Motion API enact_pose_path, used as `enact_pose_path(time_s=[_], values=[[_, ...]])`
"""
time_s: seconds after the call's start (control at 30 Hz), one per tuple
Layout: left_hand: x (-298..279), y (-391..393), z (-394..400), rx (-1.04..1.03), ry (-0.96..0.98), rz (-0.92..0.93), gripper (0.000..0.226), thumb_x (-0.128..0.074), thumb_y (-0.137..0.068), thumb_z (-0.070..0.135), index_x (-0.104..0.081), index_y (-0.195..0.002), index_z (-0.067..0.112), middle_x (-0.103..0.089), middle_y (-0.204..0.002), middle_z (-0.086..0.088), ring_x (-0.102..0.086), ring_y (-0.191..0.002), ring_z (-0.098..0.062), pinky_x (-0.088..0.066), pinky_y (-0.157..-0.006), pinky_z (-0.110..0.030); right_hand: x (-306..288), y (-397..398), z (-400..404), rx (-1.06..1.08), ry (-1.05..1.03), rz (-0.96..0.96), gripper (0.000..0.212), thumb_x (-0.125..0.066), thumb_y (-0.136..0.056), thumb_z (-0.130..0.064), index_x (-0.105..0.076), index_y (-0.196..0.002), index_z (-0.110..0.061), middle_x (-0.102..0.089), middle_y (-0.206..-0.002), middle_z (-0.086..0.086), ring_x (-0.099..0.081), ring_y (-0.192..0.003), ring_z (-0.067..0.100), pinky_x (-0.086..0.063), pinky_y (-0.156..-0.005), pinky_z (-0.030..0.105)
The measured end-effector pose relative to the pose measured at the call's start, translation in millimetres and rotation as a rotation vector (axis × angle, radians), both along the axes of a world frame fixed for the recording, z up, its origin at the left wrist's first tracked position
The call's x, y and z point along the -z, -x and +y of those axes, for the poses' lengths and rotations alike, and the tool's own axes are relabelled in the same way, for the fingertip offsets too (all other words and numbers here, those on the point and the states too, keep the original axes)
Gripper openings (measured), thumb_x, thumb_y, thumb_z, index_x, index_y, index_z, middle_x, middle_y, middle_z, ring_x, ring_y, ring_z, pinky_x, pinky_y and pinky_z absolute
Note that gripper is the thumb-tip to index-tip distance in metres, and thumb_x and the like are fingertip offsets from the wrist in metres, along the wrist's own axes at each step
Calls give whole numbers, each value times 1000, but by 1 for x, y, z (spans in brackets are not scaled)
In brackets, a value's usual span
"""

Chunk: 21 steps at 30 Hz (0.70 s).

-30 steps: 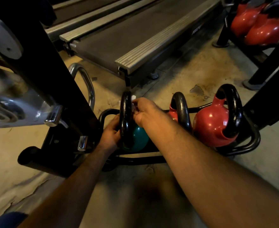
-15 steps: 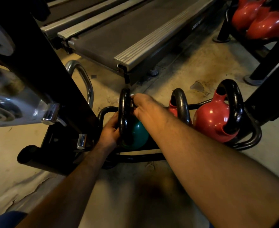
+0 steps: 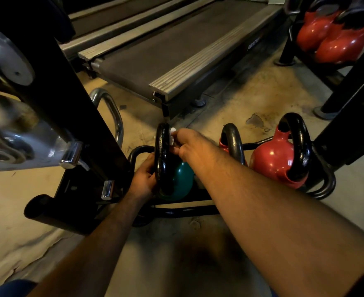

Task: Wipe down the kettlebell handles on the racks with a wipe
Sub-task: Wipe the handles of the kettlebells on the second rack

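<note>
Treadmill deck, grey side rails, laid across the upper floor; black upright frame with chromed fittings, stood at left; low black tubular rack, set on the concrete floor; two red kettlebells shelved on a further rack at upper right; large red kettlebell, black handle, seated at the low rack's right end; smaller red kettlebell, largely hidden by the right forearm; teal kettlebell, seated at the rack's left end, black handle upright; left hand, fingers curled round the handle's lower left side; right hand, white wipe pinched and pressed to the handle's upper right side
</note>
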<state>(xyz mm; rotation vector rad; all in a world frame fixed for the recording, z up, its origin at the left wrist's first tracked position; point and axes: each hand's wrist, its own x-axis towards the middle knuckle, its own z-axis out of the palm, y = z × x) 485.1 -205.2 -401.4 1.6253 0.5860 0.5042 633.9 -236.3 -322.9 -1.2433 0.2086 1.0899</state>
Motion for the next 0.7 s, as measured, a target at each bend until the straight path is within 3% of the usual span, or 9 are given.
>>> enact_pose_path(time_s=[0.1, 0.2, 0.33, 0.4, 0.47, 0.53, 0.6, 0.7], values=[[0, -1, -1, -8, -4, -4, 50, -64, -68, 50, -61, -114, 30, -66, -113, 2, -66, -104, -9, -53, -91, -30, -7, 5, 2, -24, 20, -32, 33, -39, -102, -4, -50, -71, -7, -51, -64, 7, -52, -39, 14, -44, -36, 22], [0, -1, -2, -6, -7, 1, 48, -65, -71, 45, -61, -115, 28, -66, -113, 0, -65, -104, -12, -52, -91, -32, -10, 4, -5, -22, -33, 12, 38, -36, -102, -6, -41, -65, -12, -39, -41, 0, -38, -28, 8, -35, -35, 17], [0, 2, -2, -12, 9, 16, 47, -66, -72, 46, -61, -115, 29, -65, -116, -4, -64, -108, -17, -52, -92, -36, -9, 15, -18, -105, -51, -24, 30, -41, -102, -9, -52, -75, -10, -45, -64, 3, -42, -52, 13, -40, -46, 21], [-1, 3, -1, -1, -16, 27, 48, -66, -75, 45, -62, -118, 25, -64, -121, -11, -63, -113, -26, -52, -94, -41, -5, 18, -23, -158, -26, -51, 22, -46, -102, -12, -64, -91, -5, -62, -77, 7, -52, -58, 13, -46, -42, 20], [2, 3, 1, -4, -23, 44, 39, -64, -85, 34, -62, -120, 18, -65, -118, -13, -65, -109, -24, -53, -91, -39, -1, 24, -35, -215, -24, -60, 23, -50, -101, -14, -68, -110, -2, -73, -99, 12, -63, -68, 16, -54, -47, 23], [0, 2, -1, -5, -4, 48, 25, -62, -93, 24, -63, -116, 18, -68, -108, -5, -67, -102, -14, -53, -87, -32, 2, 33, -53, -295, -60, -56, 22, -52, -100, -11, -68, -112, -3, -73, -102, 12, -68, -77, 18, -61, -67, 31], [-4, 1, -2, -1, 15, 54, 31, -68, -83, 42, -66, -109, 25, -66, -107, -5, -65, -100, -14, -51, -88, -29, 2, 39, -74, -388, -66, -135, 18, -56, -97, -8, -70, -107, -3, -74, -101, 11, -69, -84, 19, -59, -82, 36], [-15, -1, -7, 5, 8, 75, 49, -67, -69, 52, -66, -106, 20, -64, -111, -13, -63, -102, -18, -51, -90, -26, -7, 38, -94, -507, 22, -332, 11, -61, -97, -11, -71, -99, -7, -72, -87, 3, -66, -78, 14, -57, -71, 28]])
